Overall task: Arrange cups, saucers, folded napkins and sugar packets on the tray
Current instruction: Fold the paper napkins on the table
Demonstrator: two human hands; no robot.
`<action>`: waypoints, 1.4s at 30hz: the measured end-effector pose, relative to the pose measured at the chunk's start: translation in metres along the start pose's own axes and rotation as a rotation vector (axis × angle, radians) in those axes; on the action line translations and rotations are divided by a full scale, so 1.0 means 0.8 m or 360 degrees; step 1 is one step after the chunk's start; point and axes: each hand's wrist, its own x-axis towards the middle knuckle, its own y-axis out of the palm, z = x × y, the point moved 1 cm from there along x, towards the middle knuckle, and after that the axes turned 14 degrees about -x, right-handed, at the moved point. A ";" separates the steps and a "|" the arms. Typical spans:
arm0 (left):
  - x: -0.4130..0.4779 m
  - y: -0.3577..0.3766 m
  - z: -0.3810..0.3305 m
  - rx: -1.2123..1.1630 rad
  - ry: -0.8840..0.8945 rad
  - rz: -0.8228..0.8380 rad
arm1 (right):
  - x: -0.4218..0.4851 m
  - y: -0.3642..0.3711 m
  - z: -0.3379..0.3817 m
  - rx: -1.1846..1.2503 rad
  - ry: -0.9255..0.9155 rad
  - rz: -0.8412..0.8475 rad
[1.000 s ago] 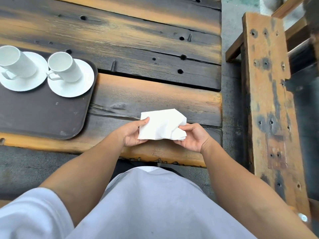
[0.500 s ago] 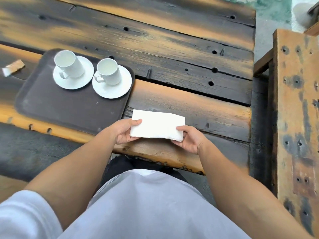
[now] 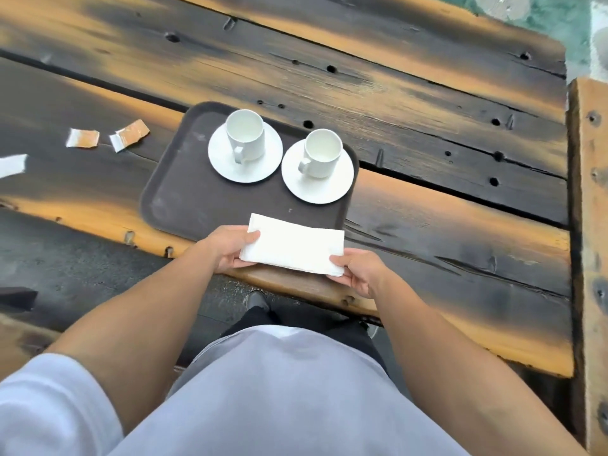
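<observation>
A white folded napkin (image 3: 292,246) is held flat over the near edge of the dark brown tray (image 3: 184,195). My left hand (image 3: 230,246) pinches its left end and my right hand (image 3: 360,273) pinches its right near corner. On the tray's far half stand two white cups, the left cup (image 3: 245,134) on its saucer (image 3: 220,159) and the right cup (image 3: 320,153) on its saucer (image 3: 332,189). Two orange-and-white sugar packets (image 3: 82,138) (image 3: 130,134) lie on the table left of the tray.
The table (image 3: 427,126) is of rough dark and orange planks with holes and gaps. Another white paper (image 3: 11,165) lies at the far left edge. A wooden bench (image 3: 589,225) runs along the right side.
The napkin went from a loose half-folded shape to a flat rectangle, and both hands carried it left toward the tray's near edge. The view swung left, bringing the sugar packets in.
</observation>
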 end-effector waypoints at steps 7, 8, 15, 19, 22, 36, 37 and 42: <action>0.004 -0.063 -0.032 -0.0048 0.0073 -0.0105 | -0.003 0.079 0.018 -0.0038 0.0066 0.0011; 0.006 -0.065 -0.034 -0.0058 0.0074 -0.0118 | -0.002 0.082 0.021 -0.0038 0.0068 0.0001; 0.021 -0.060 -0.036 -0.0032 0.0039 -0.0088 | 0.005 0.084 0.029 0.0020 0.0106 -0.0077; 0.031 -0.058 -0.037 -0.0043 0.0084 -0.0159 | 0.010 0.085 0.025 0.0016 0.0123 -0.0084; 0.034 -0.060 -0.038 -0.0026 0.0075 -0.0193 | 0.015 0.088 0.023 0.0018 0.0140 -0.0071; 0.052 -0.056 -0.040 -0.0067 0.0118 -0.0394 | 0.024 0.087 0.042 -0.0057 0.0131 -0.0058; 0.052 -0.057 -0.041 -0.0072 0.0120 -0.0417 | 0.024 0.085 0.043 -0.0072 0.0134 -0.0052; 0.044 -0.059 -0.058 -0.0060 0.0200 -0.0498 | 0.033 0.074 0.057 -0.0641 0.0035 -0.0298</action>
